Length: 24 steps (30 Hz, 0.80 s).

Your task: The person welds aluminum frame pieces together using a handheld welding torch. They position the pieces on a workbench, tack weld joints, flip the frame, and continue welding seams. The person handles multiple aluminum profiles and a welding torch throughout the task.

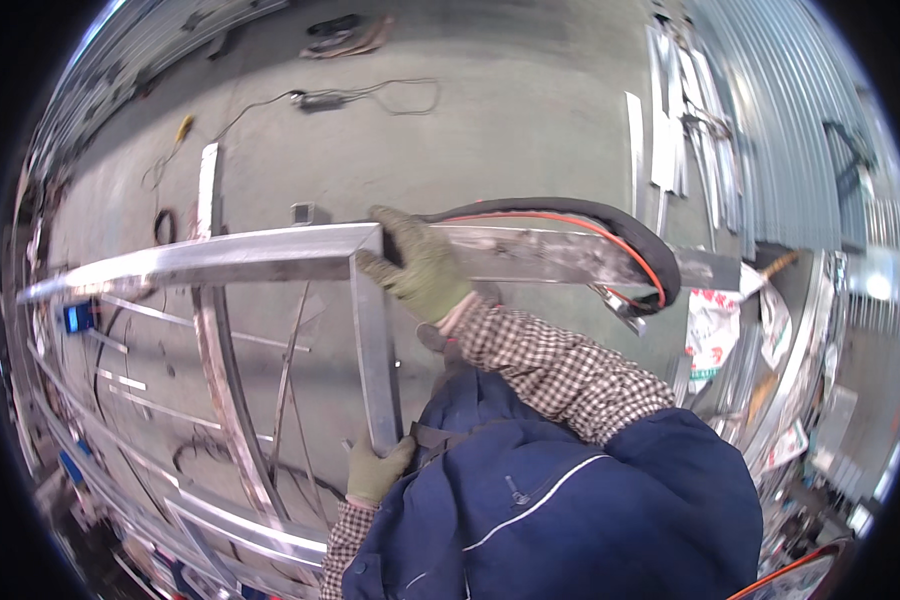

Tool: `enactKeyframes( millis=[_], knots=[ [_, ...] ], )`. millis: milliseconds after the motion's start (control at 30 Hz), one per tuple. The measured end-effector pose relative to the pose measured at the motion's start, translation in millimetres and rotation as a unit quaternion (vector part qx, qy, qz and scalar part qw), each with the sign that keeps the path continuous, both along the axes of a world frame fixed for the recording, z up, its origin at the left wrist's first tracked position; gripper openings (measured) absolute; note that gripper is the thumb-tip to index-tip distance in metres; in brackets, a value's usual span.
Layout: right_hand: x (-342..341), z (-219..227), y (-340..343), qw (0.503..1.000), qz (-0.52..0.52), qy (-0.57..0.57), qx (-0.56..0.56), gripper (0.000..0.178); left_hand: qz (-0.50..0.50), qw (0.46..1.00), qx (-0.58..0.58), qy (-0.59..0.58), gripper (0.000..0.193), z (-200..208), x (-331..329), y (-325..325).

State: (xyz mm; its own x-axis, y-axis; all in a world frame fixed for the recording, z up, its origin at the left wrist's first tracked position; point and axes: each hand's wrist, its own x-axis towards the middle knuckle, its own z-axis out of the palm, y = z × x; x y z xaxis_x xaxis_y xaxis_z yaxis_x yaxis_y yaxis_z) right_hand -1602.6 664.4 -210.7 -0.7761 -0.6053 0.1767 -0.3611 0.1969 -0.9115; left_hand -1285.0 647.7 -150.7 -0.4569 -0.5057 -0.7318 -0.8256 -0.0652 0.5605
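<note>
A frame of shiny square metal tube lies in front of me, its long side running off to the left. My right hand, in an olive-green work glove, grips the frame's corner, fingers over the top and thumb on the inner side. Nearer my body, my left hand, in a matching glove, is closed around the near end of the short tube. Its fingertips are partly hidden. Beyond the right hand, a stained metal beam extends right. A black-sleeved hose with an orange line loops across it.
Another long beam crosses beneath the frame. Cables and a small tool lie on the grey floor ahead. Metal strips and corrugated sheets are stacked at right, near white sacks. A blue box stands left.
</note>
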Motion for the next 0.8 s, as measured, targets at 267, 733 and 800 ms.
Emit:
enactKeyframes(
  millis=[267, 733, 800],
  knots=[
    [6, 21, 18, 0.998, -0.021, 0.049, 0.029, 0.068, 0.037, 0.998, -0.042, 0.024, 0.036, -2, -2, 2],
    [1, -335, 480, 0.937, -0.291, -0.148, 0.123, 0.037, 0.023, 0.997, -0.038, -0.06, 0.056, -1, 7, -2],
    [-20, -336, 496, 0.913, -0.312, -0.081, 0.25, 0.035, 0.028, 0.998, -0.041, -0.05, 0.057, 2, 6, 0]
  ],
)
